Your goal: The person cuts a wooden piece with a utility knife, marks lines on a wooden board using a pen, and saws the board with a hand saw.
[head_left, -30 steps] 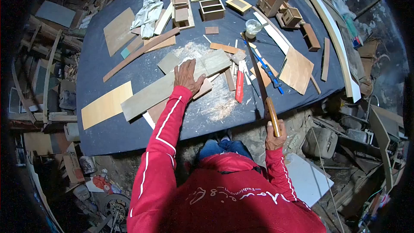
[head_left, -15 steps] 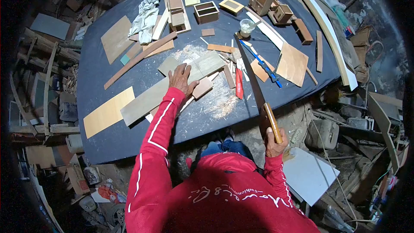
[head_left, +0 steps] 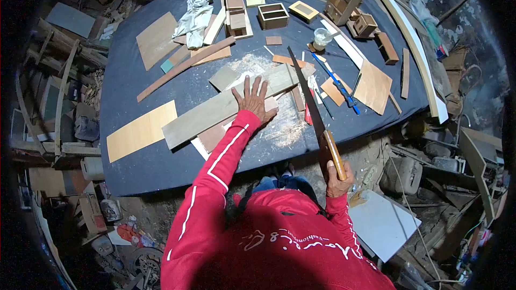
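Observation:
A long grey-brown board (head_left: pixel 207 114) lies slantwise on the dark cloth-covered table, resting over smaller wood pieces. My left hand (head_left: pixel 254 100) is spread flat on the board, fingers apart. In my right hand (head_left: pixel 338 179) is a handsaw (head_left: pixel 312 96), its wooden handle gripped at the table's front edge. The dark blade points away from me and passes over or beside the board's right end; whether it touches the wood I cannot tell. Beneath and behind the blade, a red-handled tool (head_left: pixel 308 115) is partly hidden. Sawdust (head_left: pixel 285 129) is scattered around the board.
A blue clamp-like bar tool (head_left: pixel 336 83) and a square plywood piece (head_left: pixel 372 87) lie to the right. Behind stand a plastic cup (head_left: pixel 322 38), small wooden boxes (head_left: pixel 273 16) and a white cloth (head_left: pixel 194 19). A pale panel (head_left: pixel 142 130) lies at left.
My left hand has shifted slightly along the board and its fingers have spread wider. The saw blade has come over toward the board's right end. The camera view has shifted a little.

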Demonstrator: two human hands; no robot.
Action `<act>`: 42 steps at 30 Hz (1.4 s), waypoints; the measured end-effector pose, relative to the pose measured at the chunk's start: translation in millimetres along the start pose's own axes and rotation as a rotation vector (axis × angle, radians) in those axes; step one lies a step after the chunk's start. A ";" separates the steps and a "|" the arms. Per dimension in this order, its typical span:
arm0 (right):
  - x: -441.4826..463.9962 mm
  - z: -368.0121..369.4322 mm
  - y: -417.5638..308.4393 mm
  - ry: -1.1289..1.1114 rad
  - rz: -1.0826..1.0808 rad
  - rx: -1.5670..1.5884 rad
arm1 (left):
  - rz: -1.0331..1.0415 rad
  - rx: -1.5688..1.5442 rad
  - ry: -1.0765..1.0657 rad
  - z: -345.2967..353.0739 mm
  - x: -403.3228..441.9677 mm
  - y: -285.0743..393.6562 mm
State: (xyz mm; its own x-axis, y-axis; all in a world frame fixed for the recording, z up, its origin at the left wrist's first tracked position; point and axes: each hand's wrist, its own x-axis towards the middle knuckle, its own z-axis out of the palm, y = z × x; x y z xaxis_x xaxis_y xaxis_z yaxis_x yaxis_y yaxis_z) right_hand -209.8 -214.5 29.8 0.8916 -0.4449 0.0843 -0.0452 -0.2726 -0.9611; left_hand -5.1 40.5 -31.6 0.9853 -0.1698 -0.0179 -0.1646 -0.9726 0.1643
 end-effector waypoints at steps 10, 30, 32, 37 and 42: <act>2.1 1.2 -0.3 -0.064 -0.004 -0.052 | -0.042 -0.029 0.010 -7.5 -0.1 -7.5; 1.6 4.5 -2.4 -0.082 0.018 0.004 | 0.121 -0.034 0.120 -2.2 2.3 -28.8; 1.1 7.8 -2.3 -0.096 0.014 -0.003 | 0.102 -0.018 0.145 2.5 8.0 -27.1; 1.1 15.6 11.1 -0.142 0.058 0.020 | 0.015 -0.041 0.148 5.5 11.1 -21.5; 1.2 22.2 10.7 -0.162 0.012 0.002 | -0.022 -0.057 0.148 6.9 9.6 -17.4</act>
State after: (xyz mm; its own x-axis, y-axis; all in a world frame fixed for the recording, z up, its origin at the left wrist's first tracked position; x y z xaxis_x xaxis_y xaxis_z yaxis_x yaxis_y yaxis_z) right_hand -199.2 -199.0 13.8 0.9520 -0.3047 0.0292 -0.0556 -0.2659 -0.9624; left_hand 6.9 54.7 -41.4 0.9853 -0.1192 0.1225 -0.1442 -0.9644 0.2216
